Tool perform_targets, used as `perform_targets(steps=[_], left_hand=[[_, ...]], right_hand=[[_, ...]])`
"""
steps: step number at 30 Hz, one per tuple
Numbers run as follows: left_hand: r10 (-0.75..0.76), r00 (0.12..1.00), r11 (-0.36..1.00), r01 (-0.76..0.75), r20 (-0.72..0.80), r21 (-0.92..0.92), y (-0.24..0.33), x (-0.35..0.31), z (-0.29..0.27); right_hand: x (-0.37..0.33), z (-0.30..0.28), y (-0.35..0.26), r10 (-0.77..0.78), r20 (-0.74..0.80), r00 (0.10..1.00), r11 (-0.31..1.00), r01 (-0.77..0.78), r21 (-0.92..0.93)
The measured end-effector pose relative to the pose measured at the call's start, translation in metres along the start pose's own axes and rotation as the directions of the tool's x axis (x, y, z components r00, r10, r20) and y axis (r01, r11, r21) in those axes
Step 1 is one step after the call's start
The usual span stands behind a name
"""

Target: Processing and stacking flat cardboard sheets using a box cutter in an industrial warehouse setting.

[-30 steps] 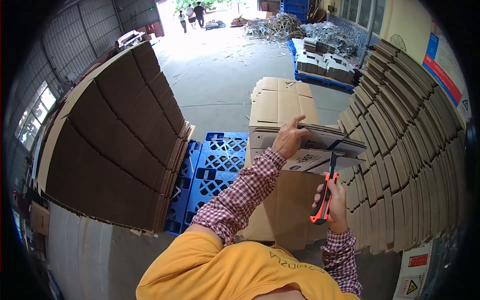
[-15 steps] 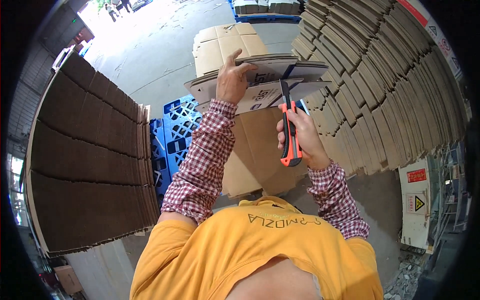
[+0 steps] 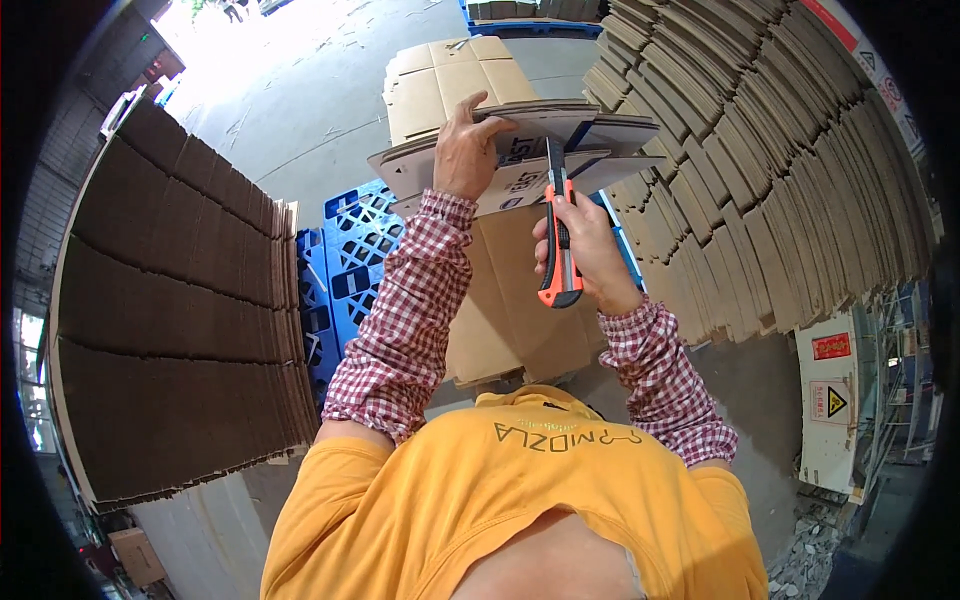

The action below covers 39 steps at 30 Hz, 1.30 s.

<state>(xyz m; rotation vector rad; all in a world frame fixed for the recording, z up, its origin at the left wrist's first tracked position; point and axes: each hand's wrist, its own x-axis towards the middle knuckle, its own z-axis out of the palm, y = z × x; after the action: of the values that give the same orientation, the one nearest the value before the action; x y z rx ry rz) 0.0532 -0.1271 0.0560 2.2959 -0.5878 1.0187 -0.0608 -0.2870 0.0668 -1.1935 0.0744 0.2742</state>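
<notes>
My left hand (image 3: 466, 155) grips the upper edge of several white-faced, printed cardboard sheets (image 3: 418, 172), holding them tilted up, its thumb and fingers bent over the edge. In my right hand (image 3: 598, 250) is a red-and-black utility knife (image 3: 560, 258), its blade out and pointing away from me. The blade lies in front of the sheets' printed faces, close to the middle; whether it touches them I cannot tell. Beneath and nearer to me lies a stack of flat brown cardboard (image 3: 520, 310). More flat cardboard (image 3: 450, 85) shows behind the raised sheets.
A tall stack of dark brown cardboard (image 3: 180, 310) stands on my left, beside a blue plastic pallet (image 3: 355, 240). Large piles of cardboard (image 3: 760, 200) rise on my right. A white panel with warning signs (image 3: 828, 450) stands at lower right. Another loaded blue pallet (image 3: 530, 30) is farther off.
My right hand has moved left and slightly away from me with the knife, bringing the blade nearer the middle of the sheets. My left hand keeps its grip, hardly moved.
</notes>
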Motion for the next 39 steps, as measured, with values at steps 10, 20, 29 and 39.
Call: perform_targets(steps=[10,20,29,39], left_hand=[[-0.054,0.997,0.998,0.055,0.057,-0.022,-0.001,0.001,-0.002],[-0.058,0.997,0.998,0.06,0.052,-0.034,0.0,0.0,0.001],[-0.058,0.997,0.998,0.059,0.052,-0.021,0.003,0.0,-0.002],[-0.057,0.998,0.998,0.058,0.037,-0.02,0.002,0.001,0.0]], right_hand=[[-0.014,0.006,-0.002,0.021,0.023,1.0,1.0,-0.021,-0.001],[0.0,0.012,-0.005,0.046,-0.029,0.999,0.999,-0.046,-0.021],[-0.017,0.011,-0.006,0.064,0.03,0.997,0.997,-0.065,0.03],[-0.007,0.015,-0.002,0.047,-0.002,0.999,0.999,-0.046,0.02]])
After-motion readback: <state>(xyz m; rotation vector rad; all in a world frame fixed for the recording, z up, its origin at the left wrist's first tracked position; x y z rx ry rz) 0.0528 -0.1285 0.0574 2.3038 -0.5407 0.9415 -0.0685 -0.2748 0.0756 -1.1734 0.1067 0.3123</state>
